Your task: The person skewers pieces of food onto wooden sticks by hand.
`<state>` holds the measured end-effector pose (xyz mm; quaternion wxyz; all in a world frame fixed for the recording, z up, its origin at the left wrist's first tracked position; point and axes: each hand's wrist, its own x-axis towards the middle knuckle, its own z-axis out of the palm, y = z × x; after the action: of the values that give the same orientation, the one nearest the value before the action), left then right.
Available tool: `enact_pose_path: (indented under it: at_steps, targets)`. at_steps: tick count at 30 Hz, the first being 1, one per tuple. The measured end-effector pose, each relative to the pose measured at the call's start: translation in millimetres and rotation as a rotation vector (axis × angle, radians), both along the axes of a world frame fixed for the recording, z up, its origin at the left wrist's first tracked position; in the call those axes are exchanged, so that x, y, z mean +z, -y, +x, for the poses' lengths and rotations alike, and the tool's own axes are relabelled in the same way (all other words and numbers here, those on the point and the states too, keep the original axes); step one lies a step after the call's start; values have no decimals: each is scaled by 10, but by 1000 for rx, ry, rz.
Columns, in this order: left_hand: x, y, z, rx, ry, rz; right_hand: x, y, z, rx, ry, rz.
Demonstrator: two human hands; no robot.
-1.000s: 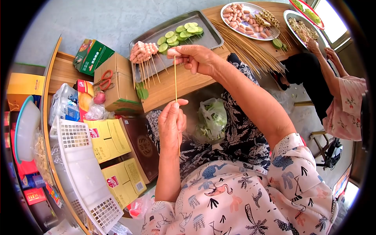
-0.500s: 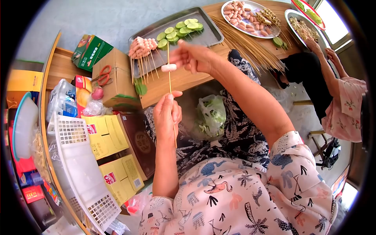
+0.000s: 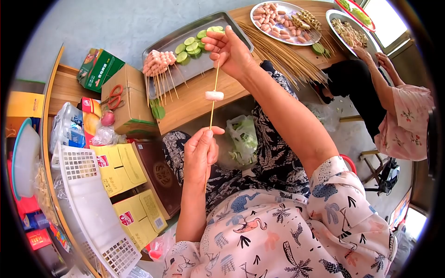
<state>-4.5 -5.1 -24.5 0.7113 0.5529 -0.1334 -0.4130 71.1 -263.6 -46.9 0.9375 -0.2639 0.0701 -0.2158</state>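
In my left hand (image 3: 201, 149) is a thin wooden skewer (image 3: 212, 116), pinched between thumb and fingers and pointing up. One short pink sausage piece (image 3: 214, 95) is threaded crosswise on its upper part. My right hand (image 3: 233, 54) is at the skewer's top end with its fingers spread; whether it touches the tip I cannot tell. Behind it, a metal tray (image 3: 185, 79) bears round green slices (image 3: 189, 46) and a bunch of filled sausage skewers (image 3: 158, 62), whose sticks hang over the near edge.
Many bare skewers (image 3: 282, 58) lie across the wooden table (image 3: 185, 104). Farther right stand a plate (image 3: 302, 42) of sausage pieces and a metal bowl (image 3: 334, 18), where another person's hands (image 3: 371, 58) work. Cardboard boxes (image 3: 132, 99) with scissors (image 3: 115, 96) and a white basket (image 3: 92, 194) are at left.
My right hand has moved from beside the sausage piece up to the skewer's tip. The skewer leans a little more to the right, and the whole view has shifted slightly.
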Motion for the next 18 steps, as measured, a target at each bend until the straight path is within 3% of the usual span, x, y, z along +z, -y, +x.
enact_pose_path:
  at_steps: [18]
  targets:
    - [25, -14, -34, -9, -6, -15, 76, -8, -39, -24, 26, -74]
